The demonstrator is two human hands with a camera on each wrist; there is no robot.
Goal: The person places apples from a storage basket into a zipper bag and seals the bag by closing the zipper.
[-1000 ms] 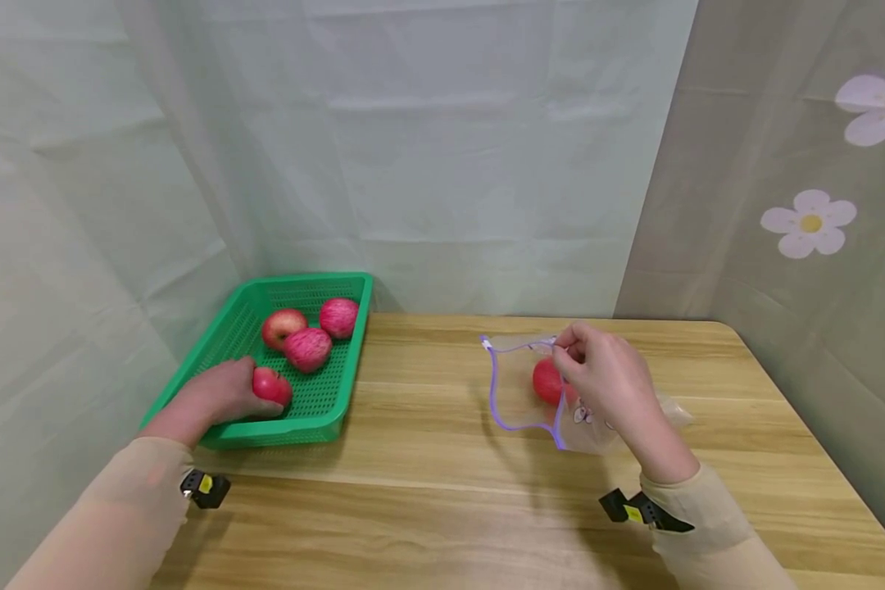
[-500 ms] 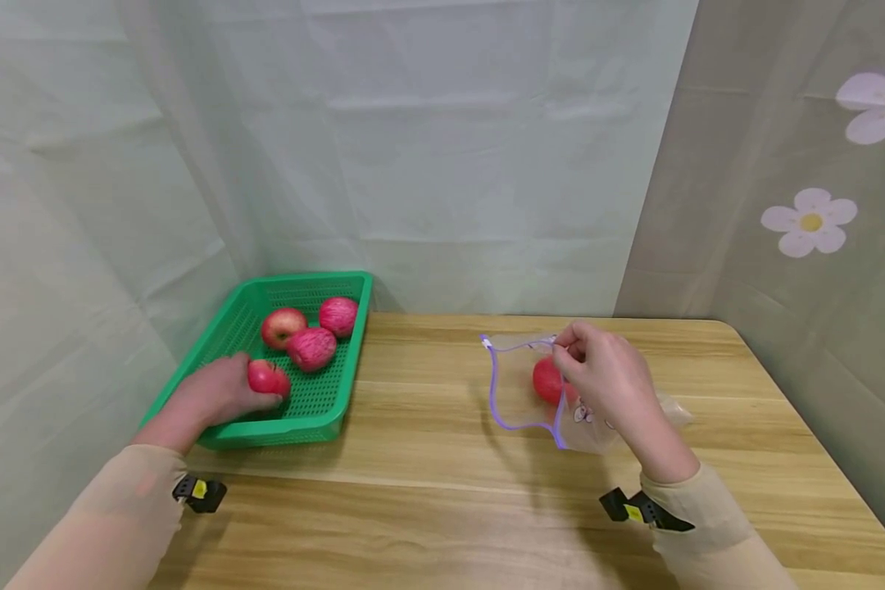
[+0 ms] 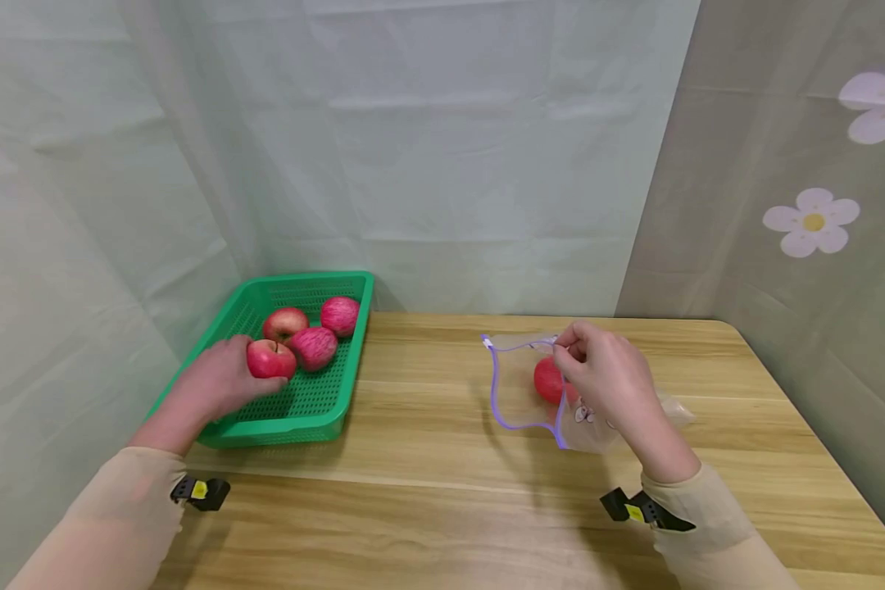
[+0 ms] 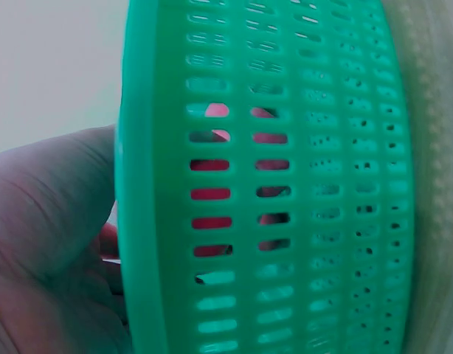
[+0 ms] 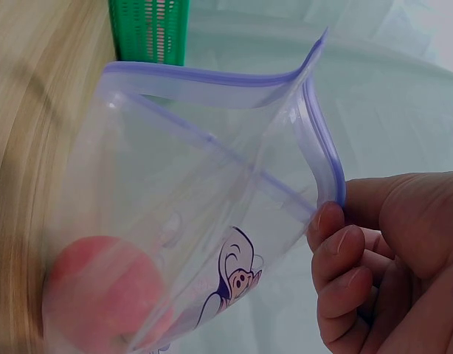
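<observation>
Here on my head view, the left hand (image 3: 217, 383) is inside the green basket (image 3: 273, 432), fingers and thumb curved round a red apple (image 3: 270, 359). I see three more apples (image 3: 314, 348) close by, toward the basket's back and right. On the left wrist camera, red shows through the slots nearest the rim; I can't tell whether the held fruit clears the basket's floor. And across the wooden table (image 3: 413, 500), well apart, my right hand (image 3: 610, 370) pinches the purple strip (image 5: 330, 169) at the mouth of a clear zip bag (image 5: 204, 192), the other fingers curled in. That mouth gapes toward the basket, and I've got one bagged apple (image 3: 549, 379) low inside.
</observation>
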